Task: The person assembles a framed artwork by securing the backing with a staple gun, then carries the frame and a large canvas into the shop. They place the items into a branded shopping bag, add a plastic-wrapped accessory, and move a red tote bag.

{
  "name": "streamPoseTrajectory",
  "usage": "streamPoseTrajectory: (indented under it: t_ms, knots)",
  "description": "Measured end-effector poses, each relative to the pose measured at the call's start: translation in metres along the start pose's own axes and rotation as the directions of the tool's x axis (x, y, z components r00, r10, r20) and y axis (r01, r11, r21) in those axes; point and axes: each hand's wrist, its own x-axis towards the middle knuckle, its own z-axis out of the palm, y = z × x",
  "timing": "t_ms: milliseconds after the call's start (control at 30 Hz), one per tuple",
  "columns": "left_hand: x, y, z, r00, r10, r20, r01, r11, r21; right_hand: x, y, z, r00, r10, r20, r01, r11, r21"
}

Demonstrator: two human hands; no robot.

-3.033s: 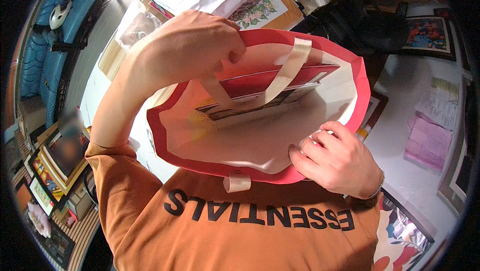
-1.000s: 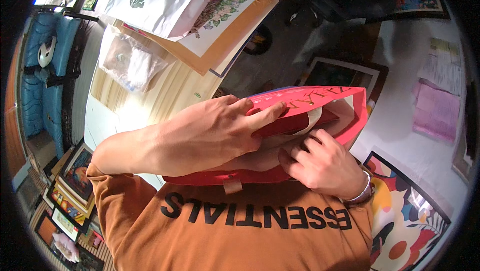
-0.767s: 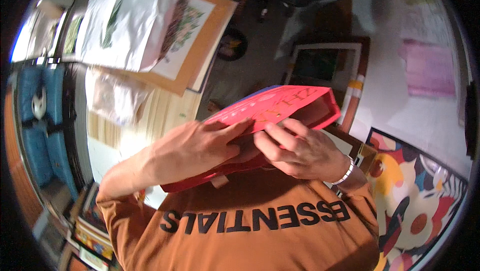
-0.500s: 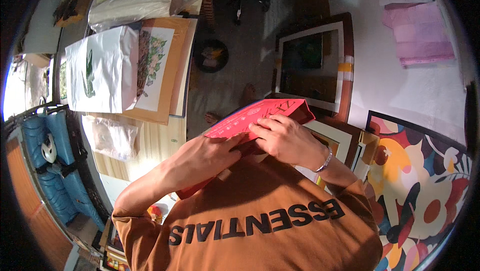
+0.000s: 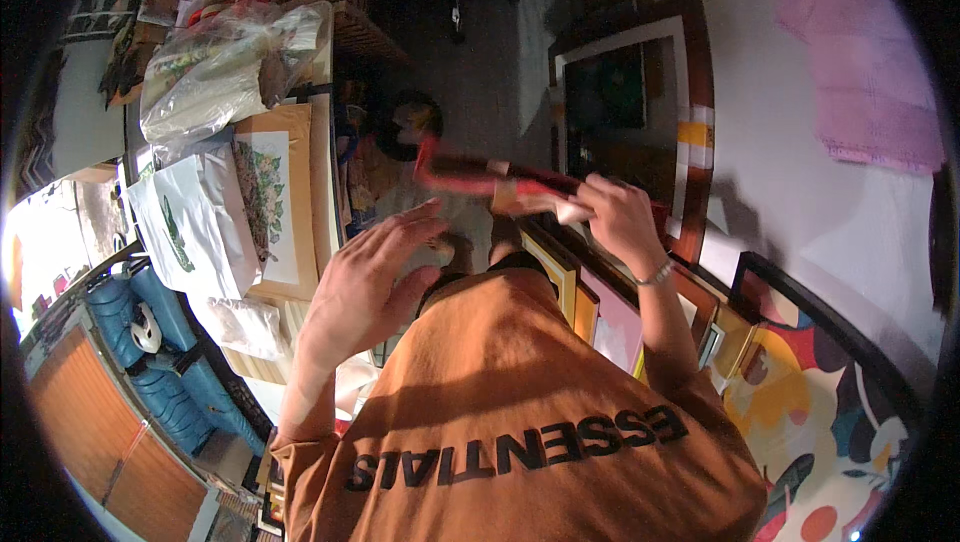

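My right hand (image 5: pixel 622 225) grips one end of a red, flat box-like package (image 5: pixel 462 182) above the floor gap in the middle. It is turned nearly edge-on and smeared by motion, so its printed side does not show. A dark brown strip runs along its upper side. To the left and nearer to me, my left hand (image 5: pixel 372 277) is raised with its fingers spread, holding nothing. A small space separates its fingertips from the package. A bracelet (image 5: pixel 656 273) circles my right wrist.
Left, a table carries a white bag (image 5: pixel 192 227), a flower picture (image 5: pixel 270 197) and plastic-wrapped goods (image 5: pixel 225 72). Right, a large framed picture (image 5: pixel 695 182) leans by the wall, with several frames (image 5: pixel 560 277) below it and a colourful painting (image 5: pixel 800 397). A dark round bin (image 5: pixel 410 122) stands beyond.
My left hand has let go of the red package and moved left, opening. My right hand has carried the package up and to the right, turning it edge-on. The view has shifted.
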Motion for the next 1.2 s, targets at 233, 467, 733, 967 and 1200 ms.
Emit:
streamPoseTrajectory:
  t_ms: [233,467,733,967,1200]
  knots:
    - [-0.017,-0.097,0.106,0.872,-0.490,-0.002,0.467,0.832,-0.301,0.075,0.134,0.161,0.917,0.391,-0.083,-0.378,0.916,0.131]
    - [-0.131,-0.175,0.245,0.642,-0.745,0.178,0.765,0.612,-0.200,0.121,0.254,0.282,0.783,0.622,-0.008,-0.616,0.778,0.121]
    - [-0.212,-0.191,0.309,0.395,-0.904,0.163,0.864,0.306,-0.399,0.146,0.351,0.366,0.653,0.743,0.148,-0.748,0.663,-0.028]
    - [-0.197,-0.172,0.319,0.373,-0.913,0.165,0.784,0.214,-0.583,0.133,0.382,0.349,0.718,0.632,0.292,-0.490,0.757,-0.432]
    - [-0.209,-0.148,0.329,0.339,-0.935,0.104,0.691,0.172,-0.702,0.084,0.400,0.344,0.951,0.310,-0.016,-0.291,0.874,-0.390]
